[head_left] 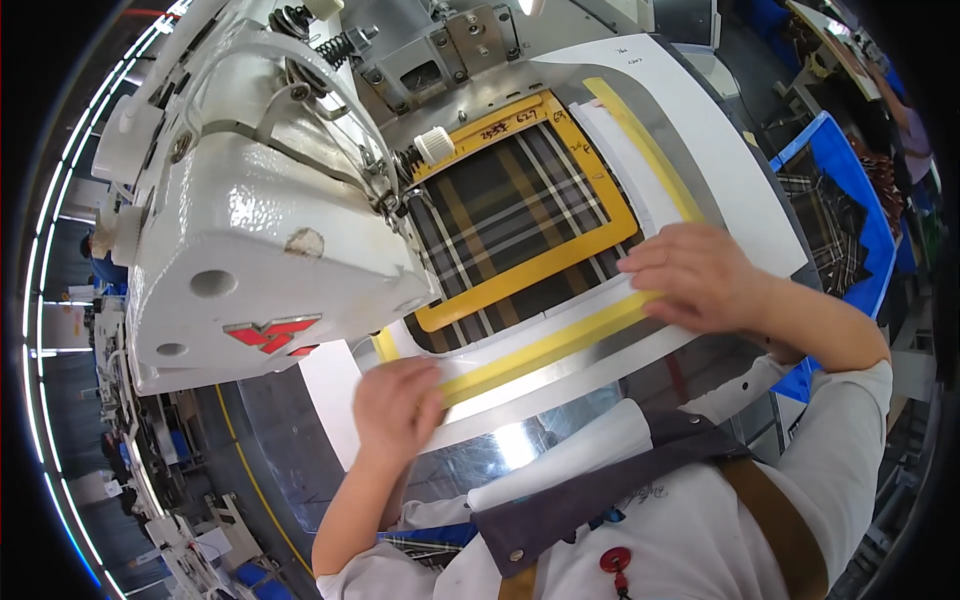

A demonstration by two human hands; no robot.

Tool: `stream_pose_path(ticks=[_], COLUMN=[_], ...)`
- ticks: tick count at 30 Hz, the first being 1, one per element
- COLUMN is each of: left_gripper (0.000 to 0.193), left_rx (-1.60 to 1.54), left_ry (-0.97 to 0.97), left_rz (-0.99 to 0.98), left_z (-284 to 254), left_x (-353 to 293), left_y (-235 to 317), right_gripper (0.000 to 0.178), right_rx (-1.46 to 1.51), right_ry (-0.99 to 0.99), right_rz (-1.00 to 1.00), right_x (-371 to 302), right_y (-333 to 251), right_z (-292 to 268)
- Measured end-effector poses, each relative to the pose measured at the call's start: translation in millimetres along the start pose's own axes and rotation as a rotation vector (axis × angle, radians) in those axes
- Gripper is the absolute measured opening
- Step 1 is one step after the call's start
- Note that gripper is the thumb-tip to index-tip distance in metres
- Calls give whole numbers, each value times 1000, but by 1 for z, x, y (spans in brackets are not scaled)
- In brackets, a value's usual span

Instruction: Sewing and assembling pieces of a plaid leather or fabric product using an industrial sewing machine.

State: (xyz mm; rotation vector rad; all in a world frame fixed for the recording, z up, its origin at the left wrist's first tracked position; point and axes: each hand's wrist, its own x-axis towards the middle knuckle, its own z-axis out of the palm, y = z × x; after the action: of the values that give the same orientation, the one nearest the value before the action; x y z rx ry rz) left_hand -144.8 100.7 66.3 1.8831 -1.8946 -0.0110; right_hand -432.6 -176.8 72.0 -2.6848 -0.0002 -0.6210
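Observation:
A dark plaid cloth with brown and white stripes lies under a yellow frame with rounded corners and handwritten marks. Both rest on a white and clear template sheet edged with yellow tape. My left hand is on the sheet's near left part, by the end of the tape, its fingers bent with the thumb apart. At the near right corner of the frame, my right hand reaches over the tape with fingers stretched toward the cloth. No held object shows in either hand.
A white sewing machine head looms at the left, its needle area beside the frame. Metal clamp parts stand behind. At the right is a blue bin with plaid pieces. A glossy machine table lies nearest me.

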Motion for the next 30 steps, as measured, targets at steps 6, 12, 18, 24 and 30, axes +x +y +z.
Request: stream_pose_path(ticks=[6,12,18,24,30], left_gripper=[59,56,51,51,50], left_rx=[69,69,28,46,67], left_ry=[-204,-176,-113,-108,-116], left_rz=[-62,-50,-30,-5,2], left_z=[13,13,16,13,11], left_x=[24,19,17,20,19], left_y=[36,33,32,34,33], right_gripper=[42,40,39,37,38], right_rx=[-210,-263,-279,-343,-354], right_ry=[-133,-119,-113,-88,-56], right_rz=[41,52,20,44,19], right_x=[-1,0,-1,-3,-6], right_y=[-19,-22,-25,-27,-26], right_z=[19,22,19,18,24])
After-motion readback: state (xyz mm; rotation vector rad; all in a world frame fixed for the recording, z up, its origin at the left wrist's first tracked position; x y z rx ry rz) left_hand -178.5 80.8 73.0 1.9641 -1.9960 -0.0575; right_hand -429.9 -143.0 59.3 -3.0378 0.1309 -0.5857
